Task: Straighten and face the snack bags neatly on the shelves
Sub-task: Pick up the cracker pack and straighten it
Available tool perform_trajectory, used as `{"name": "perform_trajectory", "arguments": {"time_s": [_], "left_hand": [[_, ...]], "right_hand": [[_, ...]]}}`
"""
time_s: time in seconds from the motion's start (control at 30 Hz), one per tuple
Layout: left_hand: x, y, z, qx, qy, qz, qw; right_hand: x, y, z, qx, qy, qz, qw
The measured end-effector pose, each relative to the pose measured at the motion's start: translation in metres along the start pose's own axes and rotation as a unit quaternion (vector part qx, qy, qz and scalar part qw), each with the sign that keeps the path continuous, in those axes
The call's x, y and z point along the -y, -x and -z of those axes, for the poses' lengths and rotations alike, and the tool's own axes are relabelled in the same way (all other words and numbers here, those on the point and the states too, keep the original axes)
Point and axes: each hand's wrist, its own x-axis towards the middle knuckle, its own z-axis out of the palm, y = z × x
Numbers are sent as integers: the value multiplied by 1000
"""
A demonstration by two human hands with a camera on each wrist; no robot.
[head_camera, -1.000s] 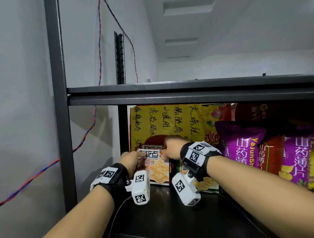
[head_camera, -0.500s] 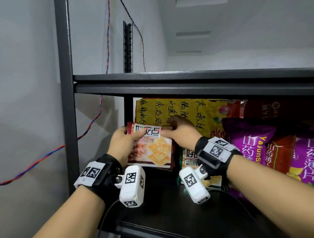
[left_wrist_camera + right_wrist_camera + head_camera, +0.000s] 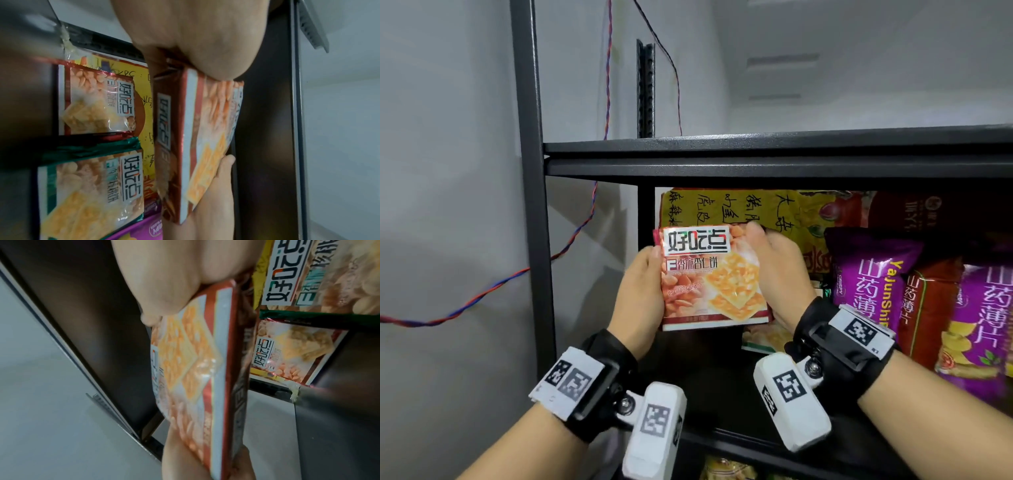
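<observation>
Standing behind the held item, at the far left of the shelf bay: a large yellow bag (image 3: pixel 739 212) with handwritten black characters, upright against the back. Just right of it, a purple chip bag (image 3: pixel 869 274), a red-brown bag (image 3: pixel 924 308) and a second purple bag (image 3: pixel 979 318), crowded together and overlapping. A dark red pack (image 3: pixel 928 212) stands behind these. Lower on the shelf, near the right wrist: a green-trimmed cracker pack (image 3: pixel 92 186) and another red cracker pack (image 3: pixel 98 104). Black shelf board (image 3: pixel 774 164) overhead; black upright post (image 3: pixel 530 205) at left, with a twisted red-blue wire (image 3: pixel 482 298) on the wall beyond.

Held item: red almond-cracker pack (image 3: pixel 709 277), upright, front facing the viewer, lifted clear of the shelf. Left hand (image 3: pixel 640 301) grips its left edge; right hand (image 3: pixel 777 274) grips its right edge, fingers wrapped behind.
</observation>
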Motion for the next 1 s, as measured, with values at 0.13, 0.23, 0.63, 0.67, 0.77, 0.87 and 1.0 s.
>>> {"name": "perform_trajectory", "arguments": {"time_s": [0.13,0.23,0.63,0.67,0.77,0.87,1.0], "left_hand": [[0,7,-3,-47,-61,-94,993],[-4,12,-6,-70,-101,-135,983],[-13,30,-10,-115,-235,-189,946],[-14,32,-11,-104,-218,-169,956],[-19,36,-15,-88,-145,-109,979],[-25,37,-16,-90,-60,-58,992],[-30,37,-17,-73,33,-9,997]], "right_hand": [[6,18,6,5,-68,-100,993],[9,29,11,8,-67,-83,994],[25,45,29,-110,169,90,975],[27,46,31,-105,166,82,977],[28,50,33,-82,155,47,983],[22,58,34,-37,112,-16,993],[22,61,36,-37,109,-23,993]]}}
